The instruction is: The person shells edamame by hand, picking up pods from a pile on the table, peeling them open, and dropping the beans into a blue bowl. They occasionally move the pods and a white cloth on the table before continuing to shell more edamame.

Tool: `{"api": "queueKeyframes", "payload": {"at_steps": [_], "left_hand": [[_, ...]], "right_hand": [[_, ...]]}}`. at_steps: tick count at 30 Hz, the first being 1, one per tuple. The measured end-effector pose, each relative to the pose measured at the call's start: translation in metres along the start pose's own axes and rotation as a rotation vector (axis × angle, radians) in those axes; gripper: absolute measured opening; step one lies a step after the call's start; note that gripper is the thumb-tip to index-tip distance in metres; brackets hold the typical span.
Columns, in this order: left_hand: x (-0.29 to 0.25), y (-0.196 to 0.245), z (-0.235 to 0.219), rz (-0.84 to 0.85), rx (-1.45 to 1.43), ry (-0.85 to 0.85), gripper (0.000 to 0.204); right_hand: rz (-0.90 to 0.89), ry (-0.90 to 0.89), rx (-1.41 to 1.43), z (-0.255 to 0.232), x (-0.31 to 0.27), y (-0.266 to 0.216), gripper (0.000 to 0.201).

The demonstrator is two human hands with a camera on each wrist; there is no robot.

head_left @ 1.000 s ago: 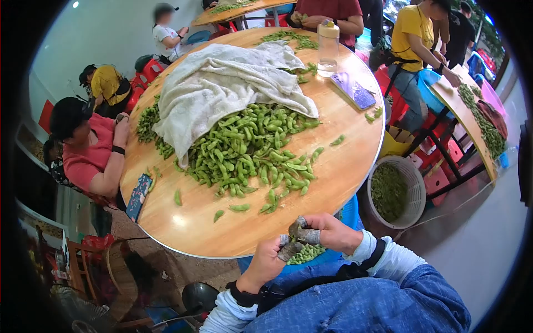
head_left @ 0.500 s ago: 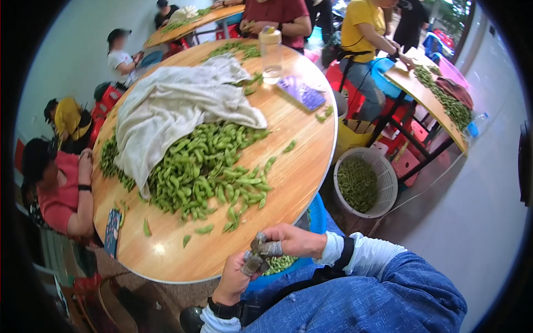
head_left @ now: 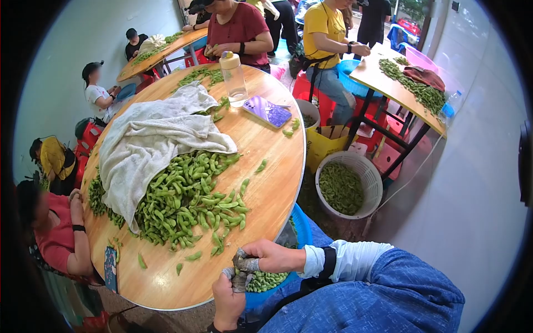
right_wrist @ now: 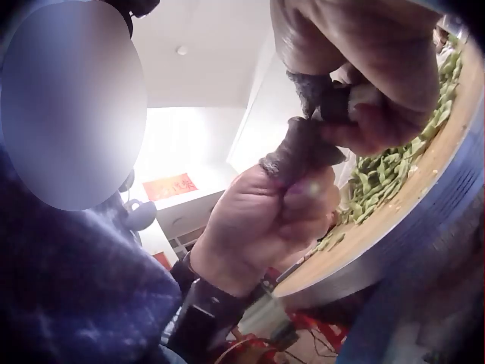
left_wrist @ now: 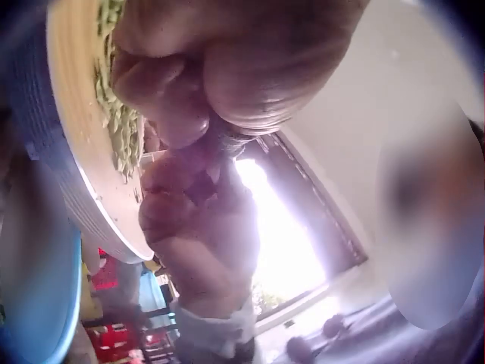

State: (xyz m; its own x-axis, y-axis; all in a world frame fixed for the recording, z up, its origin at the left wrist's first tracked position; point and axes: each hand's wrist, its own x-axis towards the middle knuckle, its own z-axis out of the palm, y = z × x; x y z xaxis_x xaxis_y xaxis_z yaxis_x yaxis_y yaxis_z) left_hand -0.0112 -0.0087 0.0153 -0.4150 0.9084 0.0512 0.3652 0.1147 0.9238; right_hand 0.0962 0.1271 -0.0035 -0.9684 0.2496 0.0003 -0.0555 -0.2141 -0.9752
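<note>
In the head view my left hand (head_left: 229,302) and right hand (head_left: 277,259) meet beside the round table (head_left: 266,183), above green beans (head_left: 265,281) in a blue basin (head_left: 304,225). Thumbs and fingers, in grey wrapping, curl and pinch together at a small pod, mostly hidden between them. The left wrist view has my left hand (left_wrist: 250,68) above my right (left_wrist: 201,243), tips close together. From the right wrist, my right hand (right_wrist: 371,61) and left hand (right_wrist: 250,220) touch at their dark wrapped tips. Green pods (head_left: 177,191) lie heaped on the table, partly under a pale cloth (head_left: 150,139).
A bottle (head_left: 233,83), a purple phone (head_left: 267,112) and a dark patterned phone (head_left: 110,269) lie or stand on the table. Right of it is a white basket (head_left: 373,191) of green pods. Several people sit around this and other tables.
The head view has turned, so table and hands appear further left. Both hands stay together at the table's edge, the fingers slightly shifted; the pod heap looks the same.
</note>
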Motion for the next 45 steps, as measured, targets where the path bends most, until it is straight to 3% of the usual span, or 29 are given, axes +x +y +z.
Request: {"api": "queueKeyframes", "payload": {"at_steps": [2, 5, 8, 11, 14, 17, 23, 29, 35, 41, 45], "left_hand": [[-0.003, -0.012, -0.003, -0.144, -0.294, -0.068, 0.016], [-0.002, -0.008, -0.007, -0.423, -0.954, -0.243, 0.015], [-0.001, -0.022, -0.009, -0.491, -1.135, -0.356, 0.014], [-0.002, -0.009, 0.009, -0.232, -0.545, 0.116, 0.016], [-0.004, -0.009, 0.011, -0.164, -0.477, 0.22, 0.02], [-0.003, -0.004, 0.005, -0.225, -0.535, 0.128, 0.02], [-0.001, -0.003, -0.003, -0.346, -0.717, 0.013, 0.012], [0.005, -0.012, 0.001, -0.413, -0.912, 0.051, 0.013], [0.005, -0.014, 0.009, -0.548, -1.006, 0.195, 0.014], [0.006, -0.017, 0.001, -0.492, -1.25, 0.057, 0.014], [0.009, -0.015, 0.001, -0.517, -1.306, 0.028, 0.017]], "right_hand": [[0.006, -0.024, -0.025, 0.0, -0.001, 0.0, 0.015], [-0.019, -0.071, 0.196, 0.002, -0.004, 0.003, 0.015], [0.007, 0.009, 0.223, 0.005, -0.005, 0.0, 0.011], [0.008, 0.129, 0.103, 0.007, -0.007, -0.012, 0.01], [-0.116, 0.166, -0.174, 0.01, -0.006, -0.017, 0.008], [-0.146, 0.18, -0.265, 0.012, -0.006, -0.02, 0.009], [-0.375, 0.209, -0.642, 0.014, -0.003, -0.016, 0.011], [-0.35, 0.221, -0.603, 0.015, -0.001, -0.007, 0.019], [-0.133, 0.203, -0.111, 0.018, -0.001, -0.005, 0.01], [0.069, 0.229, 0.273, 0.008, -0.001, -0.012, 0.013], [-0.006, 0.331, 0.023, -0.003, -0.005, -0.006, 0.016]]}}
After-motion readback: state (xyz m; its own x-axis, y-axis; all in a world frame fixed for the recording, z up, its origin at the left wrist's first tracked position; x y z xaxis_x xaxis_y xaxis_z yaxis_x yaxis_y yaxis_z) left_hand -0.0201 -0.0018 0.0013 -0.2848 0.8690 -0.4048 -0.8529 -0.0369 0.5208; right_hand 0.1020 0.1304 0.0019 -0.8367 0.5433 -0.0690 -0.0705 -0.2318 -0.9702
